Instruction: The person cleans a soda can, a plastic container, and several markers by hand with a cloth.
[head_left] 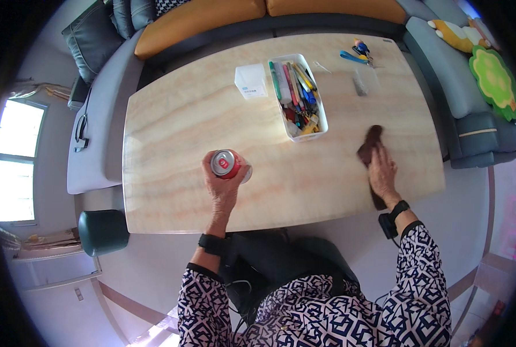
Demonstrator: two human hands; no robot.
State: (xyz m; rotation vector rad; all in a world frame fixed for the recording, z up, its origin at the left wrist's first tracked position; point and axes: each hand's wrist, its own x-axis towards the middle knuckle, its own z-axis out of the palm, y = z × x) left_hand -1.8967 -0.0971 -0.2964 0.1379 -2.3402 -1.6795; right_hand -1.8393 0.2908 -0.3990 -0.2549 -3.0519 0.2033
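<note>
My left hand (222, 191) is wrapped around a red drink can (227, 165), its silver lid and pull tab facing up. The can is over the near middle of the table; whether its base touches the surface is hidden. Toward the right side, my right hand (382, 173) presses down on a dark brown cloth (372, 138). Part of the cloth sticks out beyond my fingers, and another part trails below my palm to the table's front edge. Hand and cloth look slightly blurred.
On the marble-patterned table (175, 126) stand a white plastic box (251, 81) and a white bin (323, 123) of pens. A keychain with a blue strap (353, 57) and a clear plastic packet (365, 81) lie at the far right. A grey-and-orange sofa (206, 19) surrounds the table.
</note>
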